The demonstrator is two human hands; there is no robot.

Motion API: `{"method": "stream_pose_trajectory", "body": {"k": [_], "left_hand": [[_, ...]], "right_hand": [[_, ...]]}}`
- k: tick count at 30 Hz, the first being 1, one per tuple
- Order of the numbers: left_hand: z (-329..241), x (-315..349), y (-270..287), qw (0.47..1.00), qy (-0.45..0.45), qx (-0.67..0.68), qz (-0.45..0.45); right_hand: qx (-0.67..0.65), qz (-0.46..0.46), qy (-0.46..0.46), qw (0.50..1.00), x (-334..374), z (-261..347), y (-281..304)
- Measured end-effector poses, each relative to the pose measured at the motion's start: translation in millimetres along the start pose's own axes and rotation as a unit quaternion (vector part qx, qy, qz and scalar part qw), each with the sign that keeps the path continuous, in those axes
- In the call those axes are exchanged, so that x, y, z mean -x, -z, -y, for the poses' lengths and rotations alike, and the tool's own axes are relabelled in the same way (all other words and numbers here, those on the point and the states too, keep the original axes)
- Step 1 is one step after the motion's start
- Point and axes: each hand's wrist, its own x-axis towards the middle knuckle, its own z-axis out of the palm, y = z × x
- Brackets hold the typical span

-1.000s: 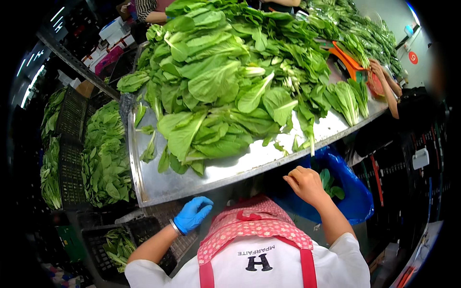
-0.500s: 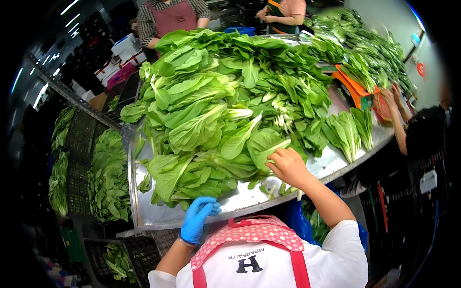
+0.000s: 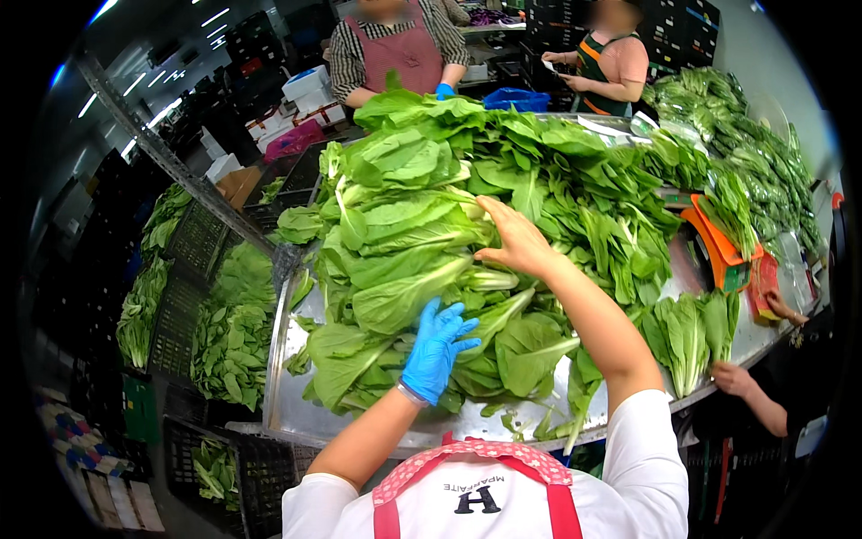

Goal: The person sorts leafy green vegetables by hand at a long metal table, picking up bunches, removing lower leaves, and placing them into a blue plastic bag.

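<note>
A big heap of leafy greens [image 3: 409,283] with pale stalks covers the metal table [image 3: 289,382] in front of me. My left hand [image 3: 433,352], in a blue glove, lies on the near part of the heap with its fingers spread over the leaves. Farther in, my bare right hand [image 3: 521,242] reaches across the stalk ends, thumb and fingers apart. Its fingertips are at the stalks, and no grip on them shows. Loose leaves and trimmings [image 3: 512,422] lie by the table's front edge.
An orange scale [image 3: 709,242] stands at the right, near a co-worker's hand [image 3: 736,379] at another bunch of greens [image 3: 680,337]. Two people stand across the table. Black crates [image 3: 180,319] of greens are at the left; bagged greens [image 3: 763,153] lie at the far right.
Both hands have moved forward onto the heap, the left from the table's front edge, the right from a near leaf. My view has shifted left. A co-worker's hand now reaches the right-hand bunch.
</note>
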Motion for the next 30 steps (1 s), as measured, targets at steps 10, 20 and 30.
{"method": "stream_pose_trajectory", "body": {"k": [10, 20, 30], "left_hand": [[-2, -35, 8, 0.997, -0.030, 0.046, -0.050], [-6, -35, 17, 0.980, -0.027, 0.195, -0.027], [-5, 32, 32, 0.962, 0.011, 0.263, -0.072]], "right_hand": [[-0.116, 0.110, -0.040, 0.986, -53, -6, -18], [-0.058, 0.109, 0.038, 0.992, 8, 62, -6], [-0.119, 0.145, 0.036, 0.982, 51, 107, 1]]}}
